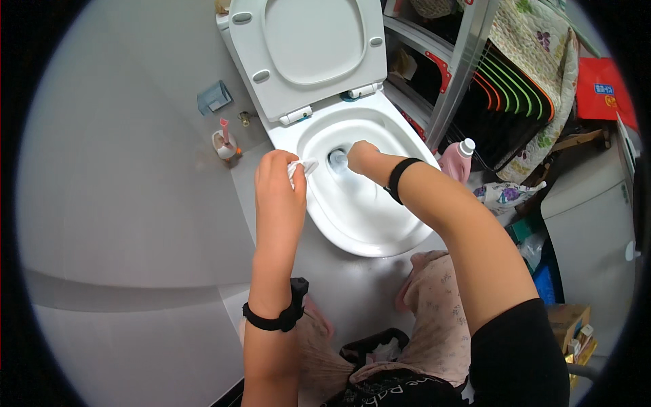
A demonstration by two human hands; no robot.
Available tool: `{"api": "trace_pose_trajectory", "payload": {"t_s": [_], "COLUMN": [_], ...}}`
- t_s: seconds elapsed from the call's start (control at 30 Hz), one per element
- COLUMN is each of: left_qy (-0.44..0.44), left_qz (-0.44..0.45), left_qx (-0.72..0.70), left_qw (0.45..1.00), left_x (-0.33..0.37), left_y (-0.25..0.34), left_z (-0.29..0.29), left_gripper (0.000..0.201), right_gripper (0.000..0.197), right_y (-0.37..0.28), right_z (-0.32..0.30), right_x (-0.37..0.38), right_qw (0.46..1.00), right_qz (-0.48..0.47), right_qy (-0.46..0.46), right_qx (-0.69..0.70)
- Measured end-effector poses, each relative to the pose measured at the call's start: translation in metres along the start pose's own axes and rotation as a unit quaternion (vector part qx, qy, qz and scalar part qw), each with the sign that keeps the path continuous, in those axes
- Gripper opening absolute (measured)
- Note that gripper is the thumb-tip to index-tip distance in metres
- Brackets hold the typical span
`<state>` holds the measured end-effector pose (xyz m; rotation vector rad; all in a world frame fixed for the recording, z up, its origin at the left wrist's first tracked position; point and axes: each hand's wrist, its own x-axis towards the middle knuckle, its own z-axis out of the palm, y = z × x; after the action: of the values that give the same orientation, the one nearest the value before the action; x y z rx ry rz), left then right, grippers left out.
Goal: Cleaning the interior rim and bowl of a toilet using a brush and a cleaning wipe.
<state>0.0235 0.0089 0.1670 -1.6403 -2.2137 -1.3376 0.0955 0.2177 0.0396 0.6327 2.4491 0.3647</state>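
Observation:
A white toilet [366,247] stands before me with its seat and lid [312,95] raised. Over the left side of the rim, my left hand [277,178] is closed on a crumpled white tissue [305,166], part of which sticks out past the fingers. My right hand [364,157] is above the bowl, just right of the drain hole, with its fingers curled in. Whatever it may be holding is hidden behind the fist. Pale water [338,161] shows in the drain.
By the left wall are a blue box [215,98] and a white brush holder [225,144]. A pink bottle [456,160] stands right of the toilet, below a metal shelf frame [451,74]. A small waste bin [380,347] sits between my legs.

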Motion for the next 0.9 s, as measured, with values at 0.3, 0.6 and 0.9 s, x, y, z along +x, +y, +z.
{"api": "trace_pose_trajectory", "payload": {"t_s": [0.3, 0.6, 0.9], "left_qy": [0.011, -0.004, -0.011], "left_qz": [0.015, 0.020, 0.025], "left_qx": [-0.006, -0.006, -0.017], "left_qw": [1.000, 1.000, 0.999], "left_x": [0.001, 0.002, -0.005], "left_y": [0.002, 0.004, 0.009], "left_z": [-0.003, 0.003, 0.001], "left_gripper": [0.013, 0.013, 0.012], "right_gripper": [0.024, 0.020, 0.017], "right_y": [0.056, -0.002, -0.005], "right_z": [-0.012, 0.064, 0.019], "right_x": [-0.052, -0.016, -0.010], "right_qw": [0.988, 0.980, 0.986], "right_qz": [-0.148, -0.020, -0.110], "right_qy": [0.025, 0.059, 0.063], "right_qx": [-0.035, 0.187, -0.109]}}
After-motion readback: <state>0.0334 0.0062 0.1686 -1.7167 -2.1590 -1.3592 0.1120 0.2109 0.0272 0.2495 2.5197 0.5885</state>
